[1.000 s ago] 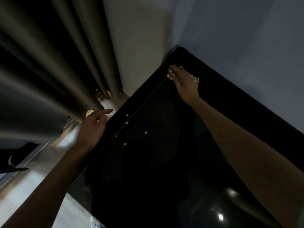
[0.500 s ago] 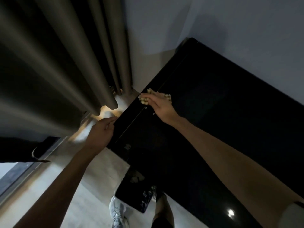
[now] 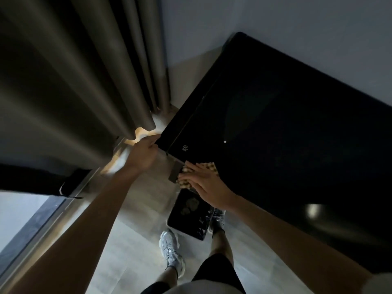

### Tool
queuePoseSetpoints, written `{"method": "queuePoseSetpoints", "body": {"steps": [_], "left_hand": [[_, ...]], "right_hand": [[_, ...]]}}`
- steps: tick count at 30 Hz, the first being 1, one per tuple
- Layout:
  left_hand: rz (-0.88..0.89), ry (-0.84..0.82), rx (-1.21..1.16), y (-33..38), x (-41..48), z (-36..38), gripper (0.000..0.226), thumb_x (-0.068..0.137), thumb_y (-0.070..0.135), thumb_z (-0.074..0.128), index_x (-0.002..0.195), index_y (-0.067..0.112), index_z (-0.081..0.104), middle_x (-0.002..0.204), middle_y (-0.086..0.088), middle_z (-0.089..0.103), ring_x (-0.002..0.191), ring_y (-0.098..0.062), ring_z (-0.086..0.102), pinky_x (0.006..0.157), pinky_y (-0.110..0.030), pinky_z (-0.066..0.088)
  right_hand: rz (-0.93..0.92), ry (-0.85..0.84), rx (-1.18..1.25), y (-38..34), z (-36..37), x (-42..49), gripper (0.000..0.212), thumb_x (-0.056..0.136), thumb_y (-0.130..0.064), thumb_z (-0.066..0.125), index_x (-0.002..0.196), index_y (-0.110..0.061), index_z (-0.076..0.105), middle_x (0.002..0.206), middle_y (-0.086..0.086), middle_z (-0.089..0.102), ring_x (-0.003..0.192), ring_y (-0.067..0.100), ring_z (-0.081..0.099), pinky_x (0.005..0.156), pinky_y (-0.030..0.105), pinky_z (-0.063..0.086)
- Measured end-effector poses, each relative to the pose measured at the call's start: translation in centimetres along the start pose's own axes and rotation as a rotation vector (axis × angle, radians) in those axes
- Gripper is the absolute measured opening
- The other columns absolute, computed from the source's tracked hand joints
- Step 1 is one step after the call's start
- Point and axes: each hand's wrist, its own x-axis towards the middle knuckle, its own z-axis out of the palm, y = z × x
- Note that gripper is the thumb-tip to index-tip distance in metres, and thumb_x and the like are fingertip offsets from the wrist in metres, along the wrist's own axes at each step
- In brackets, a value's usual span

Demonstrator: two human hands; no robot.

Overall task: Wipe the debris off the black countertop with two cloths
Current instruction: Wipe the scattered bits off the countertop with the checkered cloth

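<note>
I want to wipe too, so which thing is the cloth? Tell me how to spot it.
Find the big shiny black countertop and follow it to its near corner. There the right hand presses flat on the cloth. It is pale with a tan check, the only patterned thing on that black surface.

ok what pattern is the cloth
The cloth is checked, tan and cream, under the right hand; head view.

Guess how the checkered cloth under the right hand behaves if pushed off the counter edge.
Likely floppy: the cloth bunches under the flat right hand and seems to droop past the countertop corner. Probably light, and should slide easily on that glossy surface.
</note>
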Motion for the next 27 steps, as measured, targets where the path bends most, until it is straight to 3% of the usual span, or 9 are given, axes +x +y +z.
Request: {"method": "queuePoseSetpoints", "body": {"steps": [4, 8, 11, 14, 16, 18, 21, 24, 27], "left_hand": [[-0.005, -0.012, 0.024, 0.3, -0.9, -0.1, 0.046, 0.093, 0.0, 0.037, 0.135, 0.015, 0.05, 0.135, -0.01, 0.052, 0.116, -0.025, 0.052, 0.078, -0.016, 0.035], [0.055, 0.003, 0.029, 1.7, -0.7, 0.3, 0.045, 0.095, 0.002, 0.037, 0.137, 0.014, 0.047, 0.142, -0.008, 0.047, 0.128, -0.021, 0.043, 0.082, -0.008, 0.027], [0.085, -0.028, 0.038, 3.1, 0.5, 0.8, 0.046, 0.095, 0.004, 0.037, 0.14, 0.014, 0.044, 0.144, -0.007, 0.044, 0.131, -0.02, 0.041, 0.093, -0.013, 0.027], [0.143, -0.047, 0.085, 4.6, 2.1, 1.9, 0.047, 0.094, 0.005, 0.039, 0.141, 0.013, 0.042, 0.148, -0.009, 0.038, 0.135, -0.022, 0.036, 0.107, -0.022, 0.025], [0.179, -0.058, 0.114, 5.5, 3.6, 2.8, 0.047, 0.095, 0.006, 0.04, 0.141, 0.013, 0.041, 0.15, -0.01, 0.034, 0.138, -0.023, 0.031, 0.113, -0.028, 0.023], [0.197, -0.056, 0.139, 6.2, 5.3, 3.8, 0.047, 0.095, 0.008, 0.041, 0.142, 0.013, 0.04, 0.153, -0.008, 0.029, 0.14, -0.023, 0.028, 0.115, -0.03, 0.021], [0.239, -0.052, 0.173, 7.5, 8.3, 5.5, 0.048, 0.095, 0.007, 0.042, 0.142, 0.01, 0.039, 0.155, -0.008, 0.025, 0.141, -0.024, 0.026, 0.115, -0.036, 0.023], [0.234, -0.054, 0.223, 8.5, 11.8, 7.2, 0.05, 0.096, 0.008, 0.041, 0.145, 0.01, 0.032, 0.158, -0.006, 0.016, 0.145, -0.022, 0.013, 0.118, -0.035, 0.014], [0.218, -0.051, 0.319, 8.6, 15.2, 8.5, 0.051, 0.097, 0.012, 0.039, 0.147, 0.011, 0.029, 0.159, -0.004, 0.012, 0.146, -0.024, 0.004, 0.118, -0.042, 0.011]], "right_hand": [[0.147, 0.051, 0.16, -2.0, -0.7, -1.8, 0.034, 0.103, -0.011, 0.038, 0.131, -0.013, 0.057, 0.146, 0.002, 0.047, 0.143, -0.005, 0.015, 0.119, 0.019, 0.009], [0.197, 0.293, 0.356, -4.7, -3.4, -2.5, 0.035, 0.102, -0.006, 0.038, 0.131, -0.014, 0.056, 0.107, -0.036, 0.058, 0.131, 0.015, 0.047, 0.12, 0.034, 0.023], [0.325, 0.578, 0.478, -4.5, -6.9, -2.7, 0.035, 0.103, -0.015, 0.039, 0.131, -0.03, 0.055, 0.129, -0.013, 0.061, 0.116, 0.033, 0.058, 0.098, 0.05, 0.047], [0.467, 0.856, 0.464, -1.2, -10.7, -3.4, 0.033, 0.103, -0.019, 0.041, 0.132, -0.03, 0.053, 0.144, -0.001, 0.05, 0.114, -0.01, 0.054, 0.097, 0.016, 0.045], [0.61, 0.979, 0.367, 2.7, -12.9, -3.8, 0.035, 0.103, -0.024, 0.039, 0.136, -0.029, 0.05, 0.147, 0.0, 0.046, 0.123, -0.007, 0.047, 0.103, 0.018, 0.04], [0.8, 1.022, 0.294, 6.9, -14.4, -3.9, 0.038, 0.105, -0.025, 0.035, 0.141, -0.025, 0.045, 0.152, 0.002, 0.038, 0.141, 0.014, 0.033, 0.116, 0.036, 0.03], [1.038, 0.98, 0.174, 11.6, -15.4, -3.1, 0.042, 0.105, -0.019, 0.029, 0.146, -0.02, 0.038, 0.157, 0.003, 0.027, 0.148, 0.02, 0.014, 0.12, 0.039, 0.012], [1.016, 0.967, -0.041, 15.0, -16.8, -0.7, 0.042, 0.104, -0.014, 0.028, 0.145, -0.015, 0.039, 0.156, 0.001, 0.032, 0.148, 0.02, 0.012, 0.12, 0.036, 0.006], [0.943, 0.965, -0.149, 19.1, -20.0, 2.2, 0.042, 0.103, -0.015, 0.035, 0.144, -0.012, 0.041, 0.152, 0.004, 0.038, 0.146, 0.023, 0.021, 0.118, 0.036, 0.016]]}}
